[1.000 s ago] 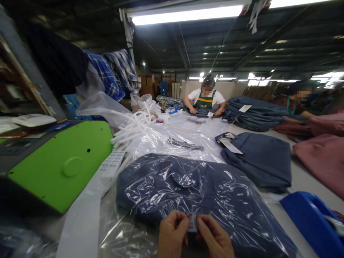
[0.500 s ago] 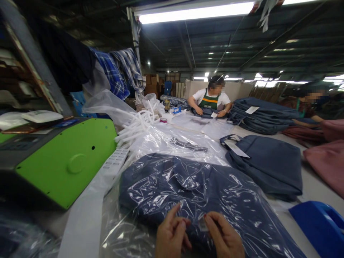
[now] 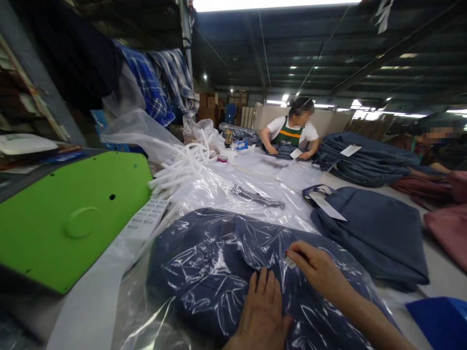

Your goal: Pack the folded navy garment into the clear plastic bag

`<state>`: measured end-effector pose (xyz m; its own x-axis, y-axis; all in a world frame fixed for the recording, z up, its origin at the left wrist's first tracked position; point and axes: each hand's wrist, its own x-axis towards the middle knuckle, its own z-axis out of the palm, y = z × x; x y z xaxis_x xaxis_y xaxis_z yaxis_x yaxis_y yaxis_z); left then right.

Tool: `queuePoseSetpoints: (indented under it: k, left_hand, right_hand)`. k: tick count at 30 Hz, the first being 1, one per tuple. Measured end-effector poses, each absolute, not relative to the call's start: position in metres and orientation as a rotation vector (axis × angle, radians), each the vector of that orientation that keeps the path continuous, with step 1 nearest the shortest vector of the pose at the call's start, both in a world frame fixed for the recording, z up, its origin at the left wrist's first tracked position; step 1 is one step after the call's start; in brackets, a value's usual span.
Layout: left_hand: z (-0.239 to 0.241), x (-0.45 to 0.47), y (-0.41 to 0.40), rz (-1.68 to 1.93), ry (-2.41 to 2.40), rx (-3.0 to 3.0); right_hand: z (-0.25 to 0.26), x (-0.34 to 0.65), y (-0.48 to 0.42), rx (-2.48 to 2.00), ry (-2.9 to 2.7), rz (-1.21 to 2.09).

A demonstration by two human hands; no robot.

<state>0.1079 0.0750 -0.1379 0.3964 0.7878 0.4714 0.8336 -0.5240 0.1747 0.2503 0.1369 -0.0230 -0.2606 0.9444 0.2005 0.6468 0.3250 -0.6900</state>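
Two hands, close together over a small sticker a moment ago, have parted: the left hand point(image 3: 260, 311) now lies flat, fingers open, on the bagged navy garment point(image 3: 219, 262) on the worktop, while the right hand point(image 3: 317, 270) pinches the sticker point(image 3: 289, 261) onto the plastic.

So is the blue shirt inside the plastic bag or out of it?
Inside. Shiny, crinkled clear plastic bag covers the folded navy garment, and the left hand rests flat on top of the plastic.
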Motion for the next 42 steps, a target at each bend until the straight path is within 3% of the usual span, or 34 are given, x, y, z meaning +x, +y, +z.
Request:
queuePoseSetpoints:
  k: [8, 24, 42]
  left_hand:
    - [-0.176, 0.116, 0.076, -1.071, -1.349, -2.213]
    - [-0.184, 0.121, 0.088, -1.236, -1.151, -1.983]
    - [-0.180, 0.119, 0.089, -1.191, -1.146, -1.986]
  right_hand:
    - [-0.043, 0.236, 0.178, -1.340, -2.172, 0.750]
    - [-0.076, 0.219, 0.204, -1.349, -2.384, 0.969]
    - [-0.083, 0.212, 0.206, -1.446, -2.497, 0.820]
